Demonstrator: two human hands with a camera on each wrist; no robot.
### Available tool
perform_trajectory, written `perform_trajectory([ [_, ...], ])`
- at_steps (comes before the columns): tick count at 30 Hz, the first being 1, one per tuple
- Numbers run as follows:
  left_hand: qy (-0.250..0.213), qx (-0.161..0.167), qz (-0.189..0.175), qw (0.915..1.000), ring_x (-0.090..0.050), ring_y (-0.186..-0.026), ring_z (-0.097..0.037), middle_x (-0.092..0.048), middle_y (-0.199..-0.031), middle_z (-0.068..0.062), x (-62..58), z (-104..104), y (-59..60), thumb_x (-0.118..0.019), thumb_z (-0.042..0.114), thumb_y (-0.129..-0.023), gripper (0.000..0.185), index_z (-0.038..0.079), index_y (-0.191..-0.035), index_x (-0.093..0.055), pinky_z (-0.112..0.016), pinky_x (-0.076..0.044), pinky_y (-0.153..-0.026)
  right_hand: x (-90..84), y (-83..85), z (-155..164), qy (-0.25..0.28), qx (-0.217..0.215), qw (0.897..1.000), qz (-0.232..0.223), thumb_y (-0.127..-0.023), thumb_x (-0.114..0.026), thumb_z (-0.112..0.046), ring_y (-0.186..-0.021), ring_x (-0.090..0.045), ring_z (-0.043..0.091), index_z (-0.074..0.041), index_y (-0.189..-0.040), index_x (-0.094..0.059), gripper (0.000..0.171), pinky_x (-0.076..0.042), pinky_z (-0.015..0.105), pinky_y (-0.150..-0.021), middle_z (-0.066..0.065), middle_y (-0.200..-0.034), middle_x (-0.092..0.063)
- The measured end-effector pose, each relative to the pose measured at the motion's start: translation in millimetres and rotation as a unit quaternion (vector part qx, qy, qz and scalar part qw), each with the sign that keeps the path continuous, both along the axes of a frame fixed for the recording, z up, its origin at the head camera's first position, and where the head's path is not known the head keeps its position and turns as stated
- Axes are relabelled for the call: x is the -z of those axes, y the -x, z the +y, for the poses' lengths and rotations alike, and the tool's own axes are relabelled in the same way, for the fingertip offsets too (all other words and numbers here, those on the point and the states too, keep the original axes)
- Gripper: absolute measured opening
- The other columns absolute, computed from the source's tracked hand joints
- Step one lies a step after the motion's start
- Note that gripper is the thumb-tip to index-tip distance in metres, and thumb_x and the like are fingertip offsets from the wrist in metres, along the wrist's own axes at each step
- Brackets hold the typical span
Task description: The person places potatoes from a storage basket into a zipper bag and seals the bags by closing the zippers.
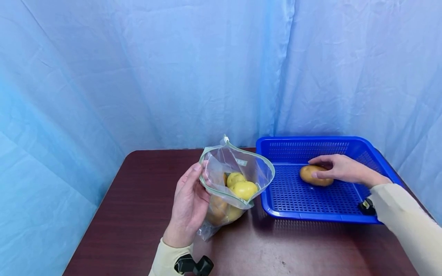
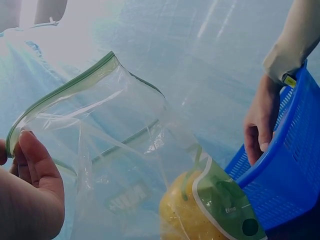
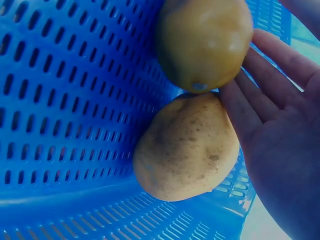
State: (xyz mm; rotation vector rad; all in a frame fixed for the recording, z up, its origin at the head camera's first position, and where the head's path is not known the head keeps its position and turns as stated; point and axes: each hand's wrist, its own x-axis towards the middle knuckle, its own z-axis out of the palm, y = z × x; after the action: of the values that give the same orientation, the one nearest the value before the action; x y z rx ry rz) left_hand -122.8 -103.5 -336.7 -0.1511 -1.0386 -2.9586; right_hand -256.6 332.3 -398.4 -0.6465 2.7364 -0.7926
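Note:
My left hand (image 1: 191,197) pinches the green-edged rim of a clear zip bag (image 1: 221,193) between thumb and fingers, as the left wrist view also shows. The bag's mouth gapes wide, with a white slider at its top corner. Several yellow potatoes (image 1: 243,189) fill its lower part. My right hand (image 1: 345,168) reaches into a blue plastic basket (image 1: 286,216), with its fingers and thumb spread at a brown potato (image 1: 315,175). In the right wrist view, nearly straight fingers touch a smooth yellow-brown potato (image 3: 205,45); a paler, spotted potato (image 3: 187,147) lies against it.
The basket stands at the right of a dark red-brown table (image 1: 148,184), with the bag just left of it. Light blue curtains (image 1: 193,69) hang behind the table and at its sides. Black wrist cameras (image 1: 193,264) sit at both cuffs.

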Motion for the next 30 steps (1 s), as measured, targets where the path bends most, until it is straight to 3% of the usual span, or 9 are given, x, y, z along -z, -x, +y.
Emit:
perform_trajectory([
  [6,0.000,0.001,0.002,1.0000,-0.063,-0.069,-0.003,-0.066,-0.081,0.003,-1.1,0,-1.2,-0.053,0.010,-0.109,0.018,0.008,-0.105,-0.071,-0.013,-0.055,-0.065,3.6,-0.1,-7,-0.015,-0.025,1.000,0.005,-0.093,-0.079,-0.038,-0.107,-0.064,0.026,-0.007,-0.133,-0.069,0.052,-0.054,0.039,-0.084,0.010,-0.122,-0.071],
  [13,0.004,0.000,0.007,1.0000,-0.063,-0.069,-0.003,-0.066,-0.081,0.003,-2.7,0,-2.7,-0.054,0.009,-0.108,0.018,0.008,-0.105,-0.071,-0.013,-0.056,-0.066,5.0,2.4,-8,-0.019,-0.066,0.998,-0.014,-0.093,-0.078,-0.034,-0.080,-0.056,0.011,0.000,-0.138,-0.062,0.058,-0.047,0.028,-0.070,-0.005,-0.096,-0.068],
  [21,0.006,0.000,0.007,1.0000,-0.063,-0.071,-0.003,-0.066,-0.081,0.003,-2.6,2,-3.7,-0.053,0.009,-0.108,0.017,0.007,-0.107,-0.071,-0.013,-0.056,-0.067,-1.7,-0.2,-4,-0.010,-0.027,1.000,-0.005,-0.094,-0.077,-0.037,-0.089,-0.058,0.016,-0.007,-0.141,-0.062,0.058,-0.048,0.030,-0.073,0.003,-0.113,-0.069],
  [24,0.005,0.001,0.006,1.0000,-0.063,-0.071,-0.003,-0.065,-0.080,0.003,-2.2,3,-3.0,-0.053,0.009,-0.108,0.018,0.007,-0.107,-0.071,-0.013,-0.055,-0.067,-7.0,-1.7,-1,-0.004,-0.008,1.000,0.003,-0.094,-0.077,-0.038,-0.084,-0.059,0.017,-0.010,-0.142,-0.062,0.057,-0.050,0.031,-0.069,0.005,-0.112,-0.069],
  [30,0.008,0.001,0.006,0.9999,-0.063,-0.071,-0.003,-0.066,-0.080,0.003,-2.2,5,-2.4,-0.052,0.008,-0.108,0.019,0.008,-0.106,-0.071,-0.013,-0.055,-0.067,-20.8,-6.6,2,0.008,0.014,1.000,0.016,-0.096,-0.075,-0.038,-0.100,-0.061,0.020,-0.015,-0.143,-0.062,0.053,-0.051,0.028,-0.077,0.007,-0.123,-0.069],
])
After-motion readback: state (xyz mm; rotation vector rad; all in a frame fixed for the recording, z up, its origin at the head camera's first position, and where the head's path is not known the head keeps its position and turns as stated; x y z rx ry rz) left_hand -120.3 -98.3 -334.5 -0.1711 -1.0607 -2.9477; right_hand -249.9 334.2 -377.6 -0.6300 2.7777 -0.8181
